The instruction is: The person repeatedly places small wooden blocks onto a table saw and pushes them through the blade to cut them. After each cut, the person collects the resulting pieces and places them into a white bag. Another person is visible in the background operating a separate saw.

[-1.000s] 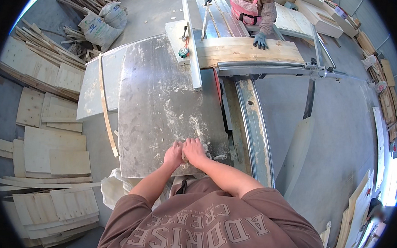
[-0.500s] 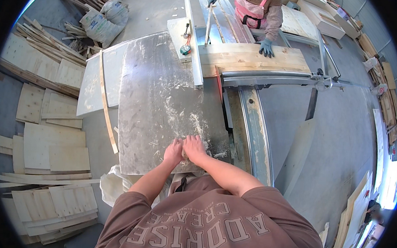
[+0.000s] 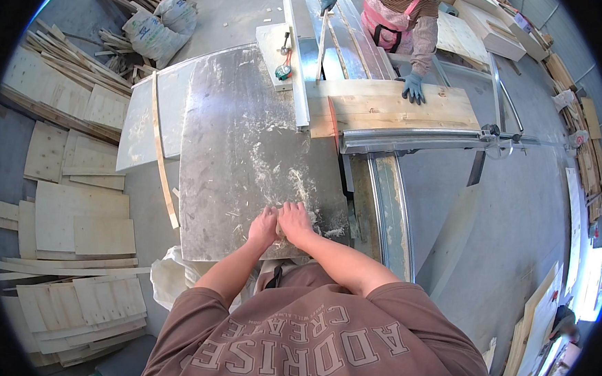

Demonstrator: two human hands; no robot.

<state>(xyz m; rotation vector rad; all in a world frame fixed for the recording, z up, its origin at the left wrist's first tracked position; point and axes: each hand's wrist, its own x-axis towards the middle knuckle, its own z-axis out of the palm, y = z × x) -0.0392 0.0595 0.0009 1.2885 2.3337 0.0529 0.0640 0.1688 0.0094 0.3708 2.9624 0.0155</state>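
Observation:
My left hand (image 3: 264, 226) and my right hand (image 3: 295, 221) are close together above the near edge of the dusty grey saw table (image 3: 214, 148). Both have curled fingers; what they hold, if anything, is hidden. Across the table a co-worker's gloved hand (image 3: 412, 89) presses flat on a wide wooden board (image 3: 388, 114). The board lies against a metal crossbar (image 3: 414, 141), its left end beside the long metal fence (image 3: 295, 63). A thin red upright strip (image 3: 333, 121) stands at that end. The co-worker's other gloved hand (image 3: 329, 1) grips a narrow stick (image 3: 322, 44).
Pale sawdust (image 3: 294, 181) is scattered over the tabletop. A long wooden strip (image 3: 157, 145) lies across the grey side panel (image 3: 136, 123) at left. Stacked plywood sheets (image 3: 82, 219) and full sacks (image 3: 152, 34) line the left. A metal rail (image 3: 389, 214) runs along the table's right side.
The wide board, the crossbar and the co-worker's hand on it have moved toward me and slightly right. My hands have stayed almost in place.

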